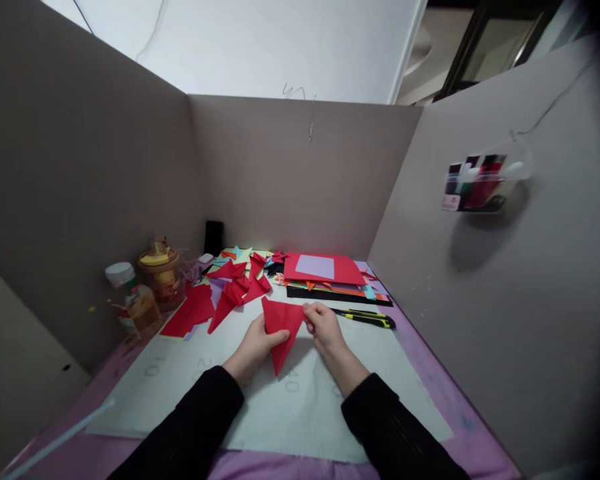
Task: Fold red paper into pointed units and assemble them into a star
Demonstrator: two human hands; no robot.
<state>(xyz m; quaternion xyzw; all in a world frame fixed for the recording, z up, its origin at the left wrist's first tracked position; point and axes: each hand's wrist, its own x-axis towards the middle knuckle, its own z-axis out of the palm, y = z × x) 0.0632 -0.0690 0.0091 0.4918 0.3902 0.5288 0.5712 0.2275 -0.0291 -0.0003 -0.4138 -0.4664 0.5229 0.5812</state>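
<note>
A folded piece of red paper [284, 320], roughly a triangle with its point downward, is held above the white sheet [320, 420]. My left hand [260, 343] grips its left side, the thumb lying across the front. At its upper right corner my right hand [325, 327] pinches the paper between thumb and fingers. Just beyond my right hand lies a yellow and black utility knife [367, 319]. Several folded red paper pieces [237, 290] are heaped beyond my left hand, beside a flat red sheet [190, 310].
Stacked coloured paper [325, 268] lies at the back right. On the left stand a white-capped bottle [140, 310] and a yellow-lidded jar [163, 277]. A dark phone [213, 237] leans at the back. Grey panels [305, 173] enclose the desk; a plastic box [485, 180] hangs on the right one.
</note>
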